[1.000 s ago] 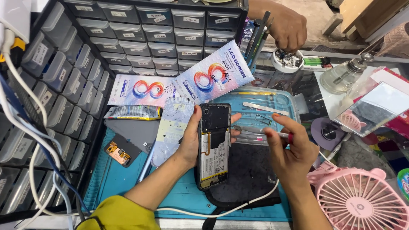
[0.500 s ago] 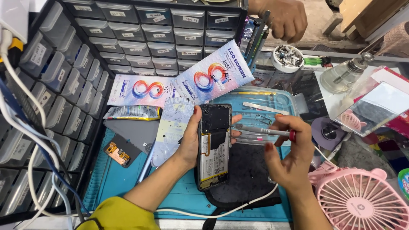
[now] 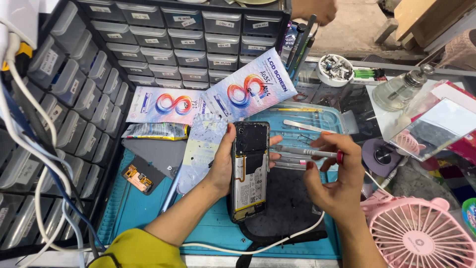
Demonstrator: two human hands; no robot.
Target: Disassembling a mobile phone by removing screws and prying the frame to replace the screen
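A black smartphone with its back cover off [image 3: 250,171], battery and circuit board exposed, stands tilted lengthwise over the blue mat at centre. Just right, a slim silver screwdriver with a red cap [image 3: 307,152] lies level, tip toward the phone.

Bright even daylight, soft shadows, sharp focus, slight edge distortion.

A glossy black shield and matt battery label are seen inside the opened phone [image 3: 250,171]. The screwdriver [image 3: 305,151] is brushed metal. The mat [image 3: 148,208] looks like smooth blue rubber; the fan [image 3: 421,233], glossy pink plastic.
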